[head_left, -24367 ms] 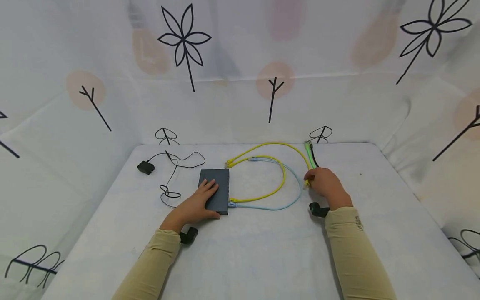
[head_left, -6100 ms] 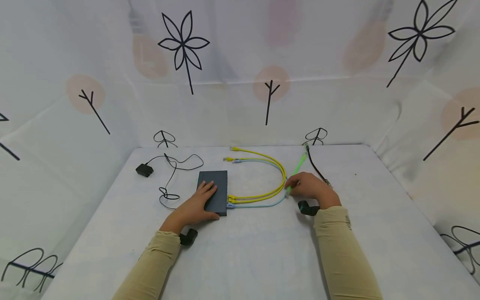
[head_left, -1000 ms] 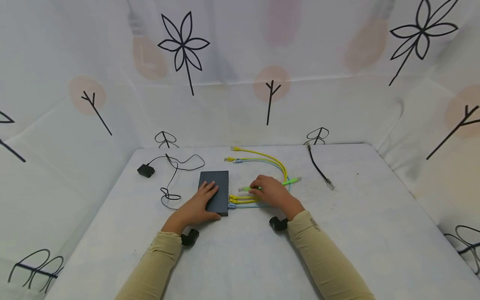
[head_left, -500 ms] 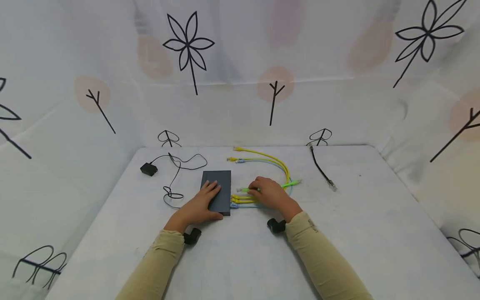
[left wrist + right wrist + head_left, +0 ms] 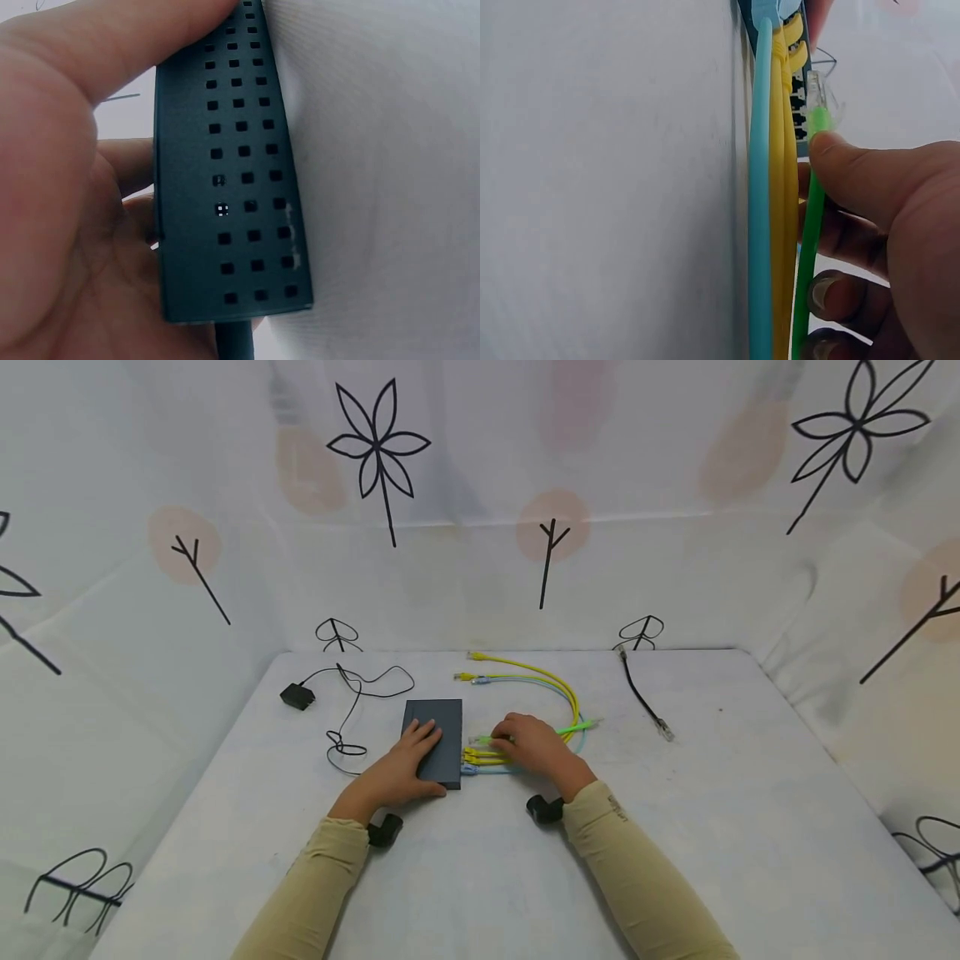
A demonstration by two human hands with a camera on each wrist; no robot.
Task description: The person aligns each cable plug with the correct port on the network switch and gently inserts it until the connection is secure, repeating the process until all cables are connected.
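My left hand (image 5: 393,768) rests spread over a dark network switch (image 5: 447,760), fingers across its top and thumb along the near side. In the left wrist view that thumb lies over the vented side (image 5: 240,165) of the switch. Between thumb and fingers, my right hand (image 5: 532,743) pinches a short green network cable (image 5: 573,728) just behind its clear plug (image 5: 817,90). The plug points at the row of ports, a little off the switch's face. Two yellow network cables (image 5: 555,681) and a light blue one (image 5: 491,771) are plugged in at the near end of that row.
The loose ends of the yellow and blue cables curve toward the back of the white table (image 5: 480,877). A short black network cable (image 5: 643,699) lies back right. At left are a black power adapter (image 5: 297,696) and its tangled cord (image 5: 347,747).
Since the oldest frame, a second yellow cable has been plugged into the switch. My right hand has picked up the green cable and brought it left to the ports. The left hand stays put.
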